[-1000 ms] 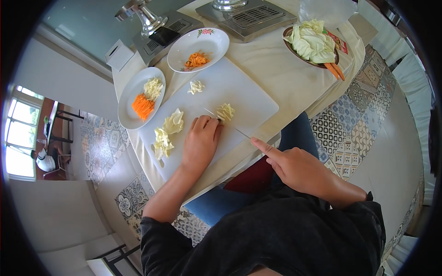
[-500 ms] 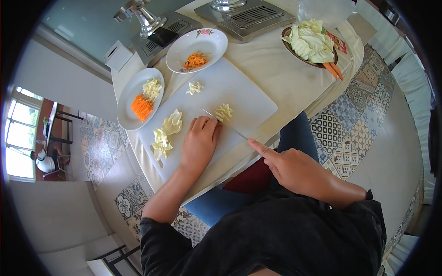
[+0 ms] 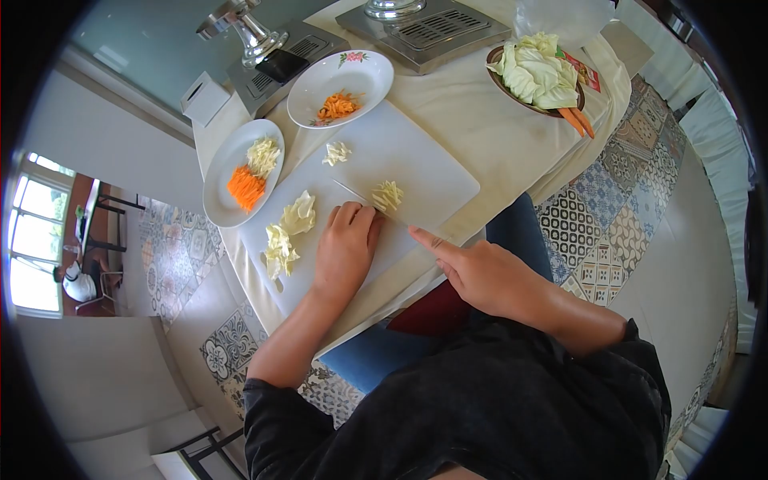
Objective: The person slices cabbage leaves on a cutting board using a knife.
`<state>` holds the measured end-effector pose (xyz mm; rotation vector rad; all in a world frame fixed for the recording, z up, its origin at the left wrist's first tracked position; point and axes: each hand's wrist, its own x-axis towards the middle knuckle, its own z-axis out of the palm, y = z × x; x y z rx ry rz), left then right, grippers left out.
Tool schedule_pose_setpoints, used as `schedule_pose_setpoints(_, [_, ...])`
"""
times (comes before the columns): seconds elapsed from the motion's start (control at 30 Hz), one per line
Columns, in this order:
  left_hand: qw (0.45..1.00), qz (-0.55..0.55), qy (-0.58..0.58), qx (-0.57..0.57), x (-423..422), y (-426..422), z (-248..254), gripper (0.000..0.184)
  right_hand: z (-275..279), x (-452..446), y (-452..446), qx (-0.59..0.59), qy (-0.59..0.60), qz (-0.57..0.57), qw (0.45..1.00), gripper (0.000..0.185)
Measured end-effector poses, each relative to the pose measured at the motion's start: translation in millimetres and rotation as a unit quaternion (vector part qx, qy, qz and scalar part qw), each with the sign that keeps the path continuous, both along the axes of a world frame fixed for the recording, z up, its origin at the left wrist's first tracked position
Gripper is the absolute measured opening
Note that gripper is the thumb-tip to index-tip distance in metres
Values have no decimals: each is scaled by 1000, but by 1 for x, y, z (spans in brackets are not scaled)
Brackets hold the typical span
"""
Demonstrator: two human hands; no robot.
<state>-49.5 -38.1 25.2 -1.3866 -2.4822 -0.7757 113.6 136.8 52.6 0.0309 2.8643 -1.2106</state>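
My right hand [image 3: 488, 272] grips a knife [image 3: 352, 192], its index finger stretched along the blade's back and the handle hidden in the palm. The blade crosses the white cutting board [image 3: 436, 180] just beyond my left fingertips. With fingers bent and pressed down, my left hand [image 3: 348, 248] holds cabbage against the board; the hand hides most of that piece. Thin cabbage shreds [image 3: 388, 195] lie on the blade's far side. Left of the left hand rest loose cabbage leaves [image 3: 298, 213], and a small heap of cut cabbage [image 3: 337, 153] sits farther up the board.
An oval plate [image 3: 216, 188] bears shredded carrot [image 3: 246, 188] and cabbage. A flowered dish [image 3: 372, 72] contains more carrot shreds. At the back right, a brown bowl [image 3: 498, 58] holds cabbage leaves and carrots. Metal stoves [image 3: 436, 32] line the back. A person [image 3: 78, 282] sits far left.
My right hand has moved left and slightly up, pushing the knife farther across the board past my left fingertips. The left hand stays nearly where it was.
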Motion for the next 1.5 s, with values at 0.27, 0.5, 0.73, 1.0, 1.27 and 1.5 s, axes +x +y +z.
schedule_pose_setpoints(0.27, [1000,8,4,5,3,0,2,11,12,27,3,55,-35,3,998,63])
schedule_pose_setpoints(0.5, [1000,5,10,20,2,0,1,10,10,35,8,129,-15,10,991,65])
schedule_pose_setpoints(0.73, [1000,7,7,16,2,0,1,8,11,27,9,127,-10,6,992,64])
schedule_pose_setpoints(1.0, [1000,7,6,19,2,0,1,9,14,28,13,113,-16,2,993,59])
schedule_pose_setpoints(1.27, [1000,9,4,18,1,0,-2,10,13,23,10,92,-12,-8,996,58])
schedule_pose_setpoints(1.5, [1000,9,6,13,0,0,-1,10,8,24,4,75,3,-5,997,59])
